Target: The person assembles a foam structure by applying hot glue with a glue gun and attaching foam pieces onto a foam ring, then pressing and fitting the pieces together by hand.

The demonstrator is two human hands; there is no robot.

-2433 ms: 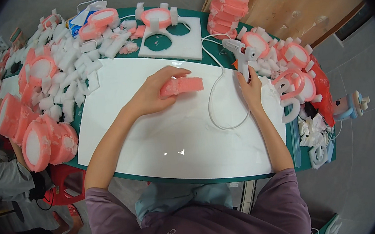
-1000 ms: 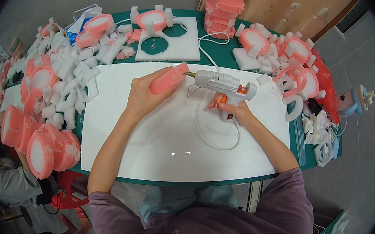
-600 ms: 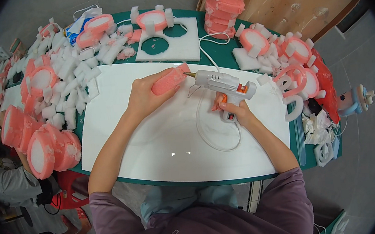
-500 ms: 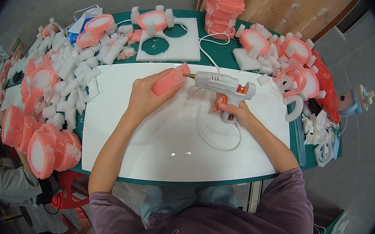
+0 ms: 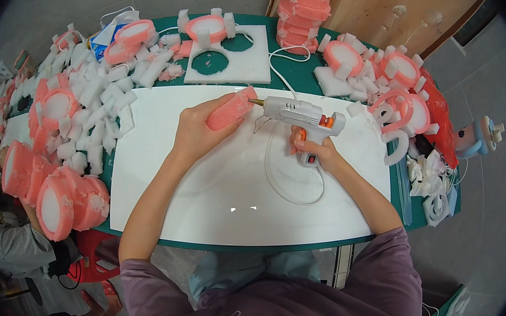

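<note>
My left hand [image 5: 197, 127] grips a pink foam piece [image 5: 231, 110] above the white board [image 5: 219, 192], its long narrow side turned up. In my right hand [image 5: 313, 145] is a white glue gun [image 5: 294, 111], with my fingers wrapped round its handle and orange trigger. The gun's metal tip points left and sits at the right end of the foam, seemingly touching it. A thin wire stand hangs below the nozzle. The gun's white cord loops over the board.
White foam chunks [image 5: 99, 106] and stacked pink rings [image 5: 57, 206] lie at left. Behind the board are a white foam sheet with round holes [image 5: 255, 59] and a pink ring stack [image 5: 304, 14]. Pink-and-white foam rounds [image 5: 401, 68] and a cup [image 5: 479, 136] stand at right. Another person sits far left.
Almost nothing differs. The foam piece and the gun tip have shifted very slightly to the right; both hands keep their grips.
</note>
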